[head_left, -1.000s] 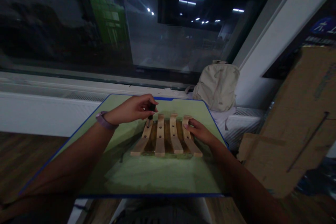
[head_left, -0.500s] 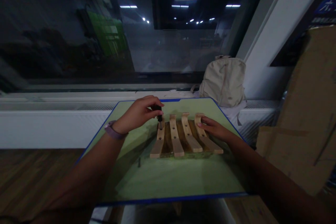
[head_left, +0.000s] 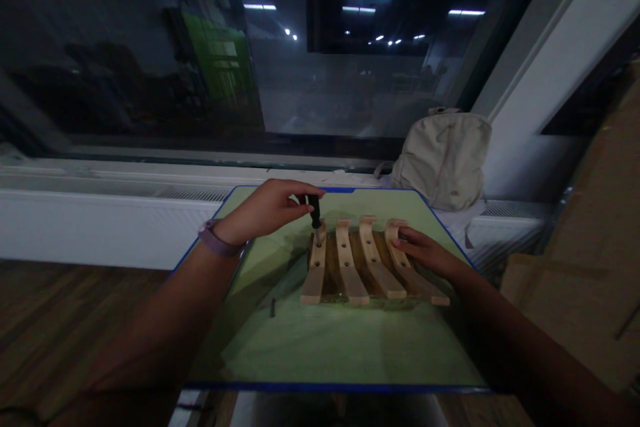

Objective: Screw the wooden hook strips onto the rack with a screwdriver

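Note:
My left hand [head_left: 280, 208] grips the black handle of a screwdriver [head_left: 315, 212] with thumb and fingers. The shaft points down, its tip at the upper hole of the leftmost wooden hook [head_left: 313, 280]. Several such curved light-wood hooks, each with dark holes, lie side by side across a brown board [head_left: 332, 273]. At the right end, my right hand [head_left: 419, 248] is closed around the edge of the rightmost hook [head_left: 417, 280], thumb on top and fingers partly hidden behind it. A small dark screw-like piece [head_left: 273, 307] lies to the left in front of the board.
The work lies on a pale green table [head_left: 350, 347] with a blue edge. Behind it, a beige backpack [head_left: 445, 160] leans by the window, above a white radiator [head_left: 110, 220]. Large cardboard [head_left: 565, 307] stands at the right.
The view has shifted, so the table and hooks sit slightly farther right. My left hand's fingers have changed position on the screwdriver handle, with the tip still at the same hook. My right hand keeps its hold.

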### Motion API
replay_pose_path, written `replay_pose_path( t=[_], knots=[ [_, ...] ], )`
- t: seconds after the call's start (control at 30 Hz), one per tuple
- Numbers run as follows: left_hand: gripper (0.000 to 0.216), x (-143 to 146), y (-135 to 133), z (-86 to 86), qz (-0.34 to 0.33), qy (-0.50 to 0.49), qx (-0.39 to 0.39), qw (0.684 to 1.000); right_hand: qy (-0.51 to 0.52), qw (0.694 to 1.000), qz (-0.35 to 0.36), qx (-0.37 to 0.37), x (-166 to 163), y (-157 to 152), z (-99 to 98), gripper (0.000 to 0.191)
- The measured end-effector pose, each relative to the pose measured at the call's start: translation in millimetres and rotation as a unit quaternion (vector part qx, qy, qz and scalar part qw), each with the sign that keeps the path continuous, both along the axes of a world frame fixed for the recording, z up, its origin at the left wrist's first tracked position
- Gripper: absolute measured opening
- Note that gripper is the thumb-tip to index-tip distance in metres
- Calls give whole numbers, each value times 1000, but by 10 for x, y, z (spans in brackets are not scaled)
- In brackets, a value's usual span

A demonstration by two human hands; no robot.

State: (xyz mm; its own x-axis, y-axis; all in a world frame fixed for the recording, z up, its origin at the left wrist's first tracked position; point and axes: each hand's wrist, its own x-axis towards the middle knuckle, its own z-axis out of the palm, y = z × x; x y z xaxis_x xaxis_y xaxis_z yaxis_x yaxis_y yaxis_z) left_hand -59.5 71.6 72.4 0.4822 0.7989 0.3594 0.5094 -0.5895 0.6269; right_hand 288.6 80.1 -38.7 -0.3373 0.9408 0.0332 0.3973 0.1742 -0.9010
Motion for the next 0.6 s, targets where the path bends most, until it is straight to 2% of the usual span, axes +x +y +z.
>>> replay_pose_path(
  t=[0.23, 0.33, 0.47, 0.6],
  knots=[
    [20, 154, -58, -63, 54, -14, 97, 994, -19, 1000, 3, 12, -2, -5, 23, 63],
    [26, 148, -79, -63, 54, -26, 72, 996, -27, 1000, 7, 14, -7, -10, 50, 64],
    [31, 96, -93, -40, 24, -39, 14, 999, -19, 1000, 6, 13, -9, -10, 54, 65],
    [26, 120, -100, -58, 49, -17, 51, 997, -9, 1000, 8, 18, -8, 3, 28, 67]
  ],
)
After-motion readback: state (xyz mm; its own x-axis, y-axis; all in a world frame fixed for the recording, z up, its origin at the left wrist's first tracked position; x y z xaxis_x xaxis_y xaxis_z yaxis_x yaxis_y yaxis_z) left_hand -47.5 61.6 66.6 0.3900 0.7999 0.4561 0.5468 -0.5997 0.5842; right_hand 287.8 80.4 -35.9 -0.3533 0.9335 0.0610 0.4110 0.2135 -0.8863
